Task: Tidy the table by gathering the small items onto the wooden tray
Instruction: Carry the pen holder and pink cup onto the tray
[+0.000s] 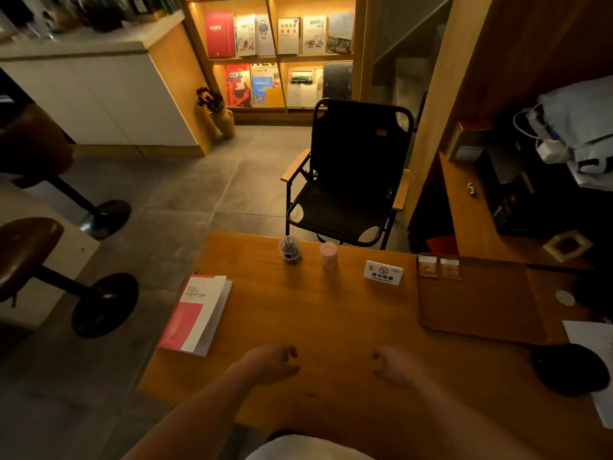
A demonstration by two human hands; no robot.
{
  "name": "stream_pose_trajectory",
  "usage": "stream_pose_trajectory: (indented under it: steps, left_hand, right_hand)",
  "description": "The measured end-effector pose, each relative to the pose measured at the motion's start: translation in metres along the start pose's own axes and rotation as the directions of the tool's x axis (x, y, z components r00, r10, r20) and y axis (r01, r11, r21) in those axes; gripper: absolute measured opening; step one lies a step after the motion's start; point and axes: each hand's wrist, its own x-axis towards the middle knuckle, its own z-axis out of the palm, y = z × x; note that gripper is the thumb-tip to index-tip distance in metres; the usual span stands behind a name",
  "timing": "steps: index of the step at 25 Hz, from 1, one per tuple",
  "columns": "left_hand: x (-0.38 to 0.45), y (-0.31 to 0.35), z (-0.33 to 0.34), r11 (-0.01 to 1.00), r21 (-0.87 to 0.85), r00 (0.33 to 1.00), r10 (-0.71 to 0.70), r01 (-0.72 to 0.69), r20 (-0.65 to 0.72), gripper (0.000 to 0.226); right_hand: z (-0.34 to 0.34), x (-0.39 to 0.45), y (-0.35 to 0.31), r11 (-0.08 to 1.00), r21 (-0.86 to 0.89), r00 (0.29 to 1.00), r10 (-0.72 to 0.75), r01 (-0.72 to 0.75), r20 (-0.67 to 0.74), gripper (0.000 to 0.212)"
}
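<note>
Both hands – left hand [270, 363], right hand [396, 365] – hover loosely curled, holding nothing, over the near worktop [331, 313]; wooden tray [477, 303] far right.

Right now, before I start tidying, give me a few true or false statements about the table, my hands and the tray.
1. The pink cylindrical cup stands on the wooden tray. False: it stands on the wooden table.
2. Both hands, left hand and right hand, hold nothing. True.
3. The white no-smoking sign lies flat. False: it stands upright.
4. Two small clear packets lie in the tray's far corner. True.
5. The pink-and-white booklet lies at the table's left edge. True.
</note>
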Motion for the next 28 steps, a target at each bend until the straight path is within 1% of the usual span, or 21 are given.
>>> stream_pose_trajectory:
  steps: [3, 5, 8, 10, 14, 16, 18, 21, 24, 28]
  left_hand:
    - [0.025, -0.037, -0.024, 0.998, 0.018, 0.998, 0.053, -0.053, -0.017, 0.05]
    - [0.044, -0.06, -0.04, 0.995, 0.073, 0.997, 0.075, -0.075, 0.0, 0.051]
    - [0.075, -0.085, -0.064, 0.98, 0.18, 0.996, 0.081, -0.085, 0.028, 0.052]
    - [0.098, -0.094, -0.083, 0.976, 0.208, 0.997, 0.072, -0.072, 0.008, 0.053]
    - [0.141, -0.094, -0.118, 0.992, 0.122, 0.986, 0.059, -0.04, -0.157, 0.057]
    - [0.162, -0.092, -0.13, 0.995, 0.092, 0.975, 0.056, -0.037, -0.215, 0.058]
    - [0.183, -0.091, -0.14, 0.993, 0.11, 0.964, 0.058, -0.03, -0.259, 0.061]
    - [0.206, -0.09, -0.152, 0.996, 0.086, 0.947, 0.038, -0.011, -0.32, 0.072]
    - [0.222, -0.09, -0.16, 0.996, 0.042, 0.92, 0.088, -0.077, -0.382, 0.088]
    - [0.236, -0.089, -0.168, 0.977, -0.065, 0.9, 0.162, -0.205, -0.404, 0.094]
  right_hand:
    - [-0.011, 0.025, -0.026, 0.996, 0.065, 0.998, 0.057, -0.055, -0.028, 0.044]
    - [-0.015, 0.043, -0.041, 0.984, 0.146, 0.992, 0.113, -0.103, -0.057, 0.044]
    - [-0.024, 0.069, -0.061, 0.951, 0.268, 0.979, 0.186, -0.158, -0.085, 0.044]
    - [-0.037, 0.088, -0.072, 0.944, 0.281, 0.969, 0.212, -0.17, -0.124, 0.046]
    - [-0.065, 0.122, -0.086, 0.943, 0.291, 0.931, 0.241, -0.159, -0.274, 0.051]
    - [-0.075, 0.14, -0.088, 0.934, 0.314, 0.91, 0.271, -0.171, -0.312, 0.059]
    - [-0.081, 0.158, -0.088, 0.924, 0.34, 0.894, 0.295, -0.176, -0.338, 0.068]
    - [-0.089, 0.183, -0.085, 0.909, 0.382, 0.878, 0.314, -0.168, -0.361, 0.081]
    - [-0.092, 0.201, -0.086, 0.909, 0.392, 0.867, 0.306, -0.142, -0.395, 0.087]
    - [-0.092, 0.22, -0.087, 0.916, 0.391, 0.856, 0.271, -0.089, -0.44, 0.083]
